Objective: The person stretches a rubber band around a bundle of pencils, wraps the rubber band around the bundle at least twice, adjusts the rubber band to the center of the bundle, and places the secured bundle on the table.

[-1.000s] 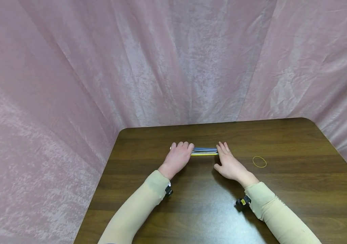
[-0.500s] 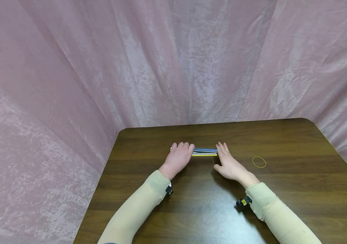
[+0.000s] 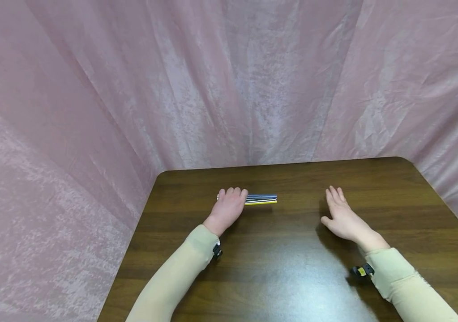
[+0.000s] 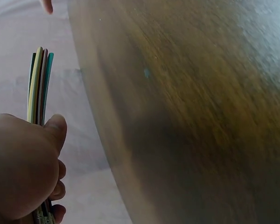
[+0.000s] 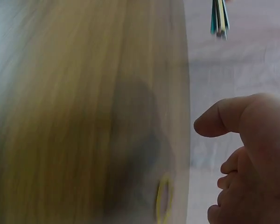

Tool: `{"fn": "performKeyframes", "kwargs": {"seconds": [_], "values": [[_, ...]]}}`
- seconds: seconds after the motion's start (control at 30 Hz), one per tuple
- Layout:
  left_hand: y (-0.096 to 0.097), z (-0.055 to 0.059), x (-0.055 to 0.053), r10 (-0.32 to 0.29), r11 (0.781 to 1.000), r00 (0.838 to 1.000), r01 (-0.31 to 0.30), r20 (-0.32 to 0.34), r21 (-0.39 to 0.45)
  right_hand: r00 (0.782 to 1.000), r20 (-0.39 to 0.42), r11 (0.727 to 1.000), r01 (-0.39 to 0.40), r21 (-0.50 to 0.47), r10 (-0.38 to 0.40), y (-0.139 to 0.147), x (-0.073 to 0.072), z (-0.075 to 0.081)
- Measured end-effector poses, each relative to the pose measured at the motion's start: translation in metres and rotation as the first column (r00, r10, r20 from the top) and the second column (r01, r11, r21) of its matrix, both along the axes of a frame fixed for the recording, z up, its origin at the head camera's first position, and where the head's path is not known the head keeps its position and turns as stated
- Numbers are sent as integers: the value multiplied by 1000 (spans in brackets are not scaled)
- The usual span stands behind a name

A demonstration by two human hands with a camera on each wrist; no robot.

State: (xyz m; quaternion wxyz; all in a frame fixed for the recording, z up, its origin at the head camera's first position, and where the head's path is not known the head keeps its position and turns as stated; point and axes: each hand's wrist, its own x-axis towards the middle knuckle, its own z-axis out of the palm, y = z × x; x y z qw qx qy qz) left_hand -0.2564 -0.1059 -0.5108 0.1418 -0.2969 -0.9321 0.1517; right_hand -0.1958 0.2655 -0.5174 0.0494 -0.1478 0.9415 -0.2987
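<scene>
A bundle of several thin, unsharpened-looking pencils in blue, white and yellow is held level above the table by my left hand. In the left wrist view the fingers wrap round the pencils, and metallic bands show at their lower ends. Well to the right of the bundle, my right hand hovers over the table with straight fingers and the thumb apart, holding nothing. Below it in the right wrist view lies a yellow rubber band, which the right hand hides in the head view.
The brown wooden table has rounded far corners. Pink velvet curtains hang behind its far edge and along its sides. A small camera is strapped at the right wrist, and another camera at the left.
My right hand has left the pencils' right ends and moved right, over the rubber band. The left hand has shifted slightly left with the pencils.
</scene>
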Motion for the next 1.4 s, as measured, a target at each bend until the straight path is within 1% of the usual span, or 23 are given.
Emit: {"fn": "performKeyframes", "kwargs": {"seconds": [0.13, 0.23, 0.4, 0.53, 0.67, 0.73, 0.83, 0.97, 1.1, 1.27, 1.4], "values": [[-3, 0, 0, 30, 999, 996, -32, 83, 31, 999, -3, 999, 33, 41, -33, 29, 10, -1], [-6, 0, 0, 39, 998, 992, -46, 122, 53, 999, -19, 996, 42, 79, -40, 44, 15, -1], [-6, -2, 1, 16, 997, 993, -24, 120, 69, 995, -98, 989, 17, 149, -2, 64, 19, -1], [-6, -4, 2, 5, 997, 995, -12, 102, 71, 983, -181, 986, -7, 164, 37, 74, 20, 0], [-6, -4, 2, 8, 997, 996, -15, 93, 74, 960, -270, 986, -23, 167, 68, 79, 18, 0], [-6, -4, 2, 8, 997, 996, -16, 94, 81, 953, -290, 984, -32, 172, 82, 80, 17, 1], [-6, -5, 2, 6, 996, 995, -15, 99, 86, 948, -298, 981, -55, 184, 109, 80, 16, 0], [-5, -6, 2, 8, 997, 994, -17, 106, 81, 947, -285, 974, -90, 206, 148, 77, 14, -3], [-4, -6, 1, 14, 997, 993, -23, 113, 77, 948, -273, 969, -104, 224, 165, 74, 13, -7], [-3, -8, 1, 32, 998, 988, -41, 153, 54, 935, -311, 970, -102, 222, 169, 73, 12, -11], [-4, -10, 1, 34, 998, 986, -44, 163, 54, 926, -336, 971, -103, 215, 172, 72, 11, -15]]}}
